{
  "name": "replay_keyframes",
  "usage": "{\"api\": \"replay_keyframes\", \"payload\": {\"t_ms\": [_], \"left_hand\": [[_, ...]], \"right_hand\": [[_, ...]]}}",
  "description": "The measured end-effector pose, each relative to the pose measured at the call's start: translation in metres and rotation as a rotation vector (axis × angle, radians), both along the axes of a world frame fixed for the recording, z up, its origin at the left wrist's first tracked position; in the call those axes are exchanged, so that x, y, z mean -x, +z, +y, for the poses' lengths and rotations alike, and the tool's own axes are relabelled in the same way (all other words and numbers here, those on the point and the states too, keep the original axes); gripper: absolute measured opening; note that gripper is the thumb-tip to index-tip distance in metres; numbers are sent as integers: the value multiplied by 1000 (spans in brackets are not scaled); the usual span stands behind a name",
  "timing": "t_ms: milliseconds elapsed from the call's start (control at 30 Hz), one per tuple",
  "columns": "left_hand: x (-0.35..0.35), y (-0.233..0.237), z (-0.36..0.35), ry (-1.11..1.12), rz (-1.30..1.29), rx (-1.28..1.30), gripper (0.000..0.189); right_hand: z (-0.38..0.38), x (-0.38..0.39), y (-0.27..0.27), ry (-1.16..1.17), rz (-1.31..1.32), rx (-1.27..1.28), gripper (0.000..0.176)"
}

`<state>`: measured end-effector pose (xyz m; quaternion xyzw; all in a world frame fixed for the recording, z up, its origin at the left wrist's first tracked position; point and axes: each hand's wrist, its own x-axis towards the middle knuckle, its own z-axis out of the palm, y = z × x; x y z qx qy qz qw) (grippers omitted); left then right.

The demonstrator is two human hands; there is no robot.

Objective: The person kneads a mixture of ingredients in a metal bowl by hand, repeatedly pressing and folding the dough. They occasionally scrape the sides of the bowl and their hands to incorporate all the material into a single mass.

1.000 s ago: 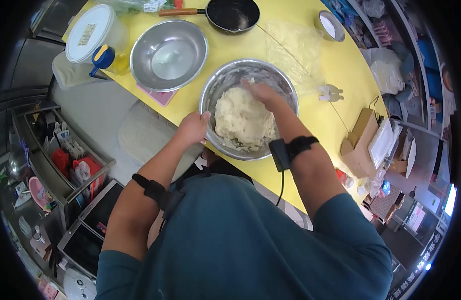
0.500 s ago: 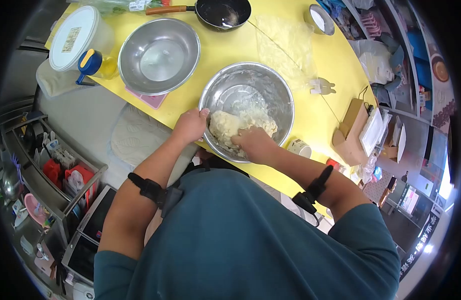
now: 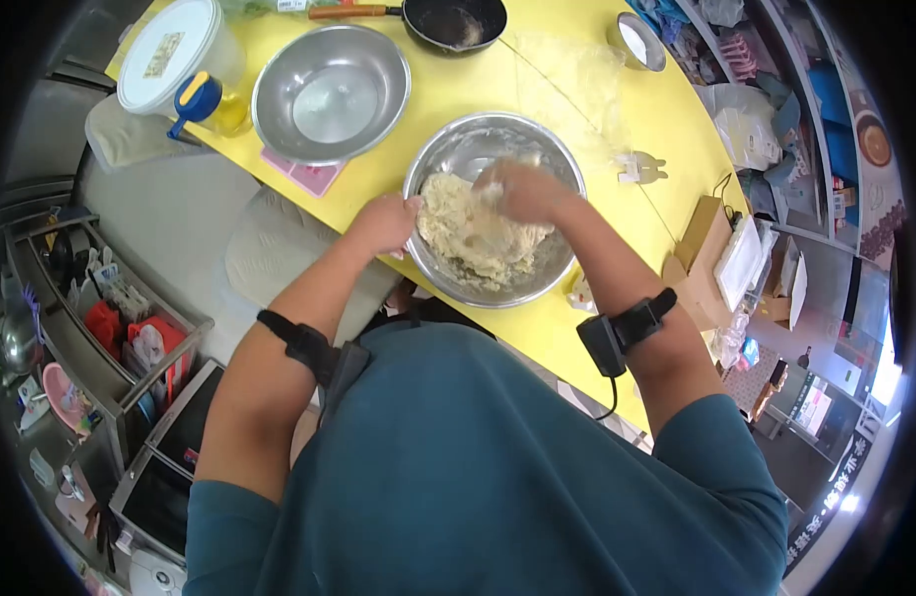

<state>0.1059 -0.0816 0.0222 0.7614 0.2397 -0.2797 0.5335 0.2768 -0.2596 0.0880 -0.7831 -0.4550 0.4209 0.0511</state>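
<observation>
A steel bowl on the yellow table holds a rough, pale lump of dough with crumbly edges. My left hand grips the bowl's left rim, thumb on the inside edge. Over the upper right part of the dough is my right hand, smeared by motion; its fingers are too blurred to show whether they hold any dough.
A second steel bowl stands at the upper left, beside an oil bottle and a white lidded tub. Farther back are a black pan and a small bowl. A cardboard box is at the right.
My right hand has lifted from the lower part of the dough and moved up and away from me. The dough looks more spread out. My left hand stays on the rim.
</observation>
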Motion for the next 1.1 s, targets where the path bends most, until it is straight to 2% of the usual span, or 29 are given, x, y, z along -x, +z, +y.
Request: {"api": "replay_keyframes", "payload": {"t_ms": [33,133,200,267,300,333,367,400,433,467,500,533,567,600,667,733,767,800,833,867,900,967,1000,1033,1100], "left_hand": [[0,0,0,-1,-11,-11,53],[-2,-3,3,16,-22,1,50],[0,-3,0,28,-26,53,48],[4,-25,1,-108,-198,-109,44],[-3,-28,-1,-330,-232,-302,43],[-1,-30,6,-565,-259,-495,42],[26,-31,22,-494,-241,-517,41],[37,-32,22,-417,-281,-517,41],[17,-33,5,-340,-392,-484,41],[10,-42,6,-159,-375,-210,41],[5,-54,2,-17,-310,77,41],[-4,-30,-7,-122,-224,9,42],[2,-5,4,-210,-102,-96,42],[10,-3,9,-169,-40,-91,43],[-3,0,5,-92,23,-49,43],[-6,-23,-3,-144,-290,-103,45],[6,-29,4,-181,-409,-149,47],[5,-21,7,-212,-286,-194,48],[2,-13,5,-245,-154,-243,50],[3,6,4,-135,-59,-186,52],[-1,18,1,-28,10,-115,53],[11,-7,5,-175,-228,-321,54],[8,-18,1,-239,-383,-391,55],[8,-17,0,-183,-285,-250,55],[-4,-2,-3,-179,-91,-105,39]], "right_hand": [[3,-5,11,-153,-17,-53,56],[13,-4,-47,-268,-20,-98,54],[30,5,-68,-337,83,-96,58],[48,24,-77,-379,184,-128,62],[48,21,-97,-333,250,-175,65],[44,18,-112,-357,453,-157,61],[56,30,-113,-120,375,-167,57],[45,26,-101,22,304,-239,52],[35,21,-92,154,225,-318,48],[14,26,-81,208,190,-458,45],[-2,27,-40,220,85,-223,41],[0,45,-7,238,39,-35,37],[-13,56,6,271,-31,-37,35],[-32,64,15,304,-92,-40,33],[-64,78,17,249,-144,79,39],[-82,95,20,186,-174,71,35],[-94,96,2,157,-144,20,34],[-103,101,-20,127,-93,-49,33],[-102,108,-28,107,-186,-87,33],[-96,116,-31,77,-291,-110,33],[-77,120,-38,70,-222,-54,34],[-50,105,-46,44,-123,121,36],[-48,108,-67,51,-270,41,35],[-34,103,-67,-28,-261,43,38],[-10,83,-61,-77,-203,61,45]]}}
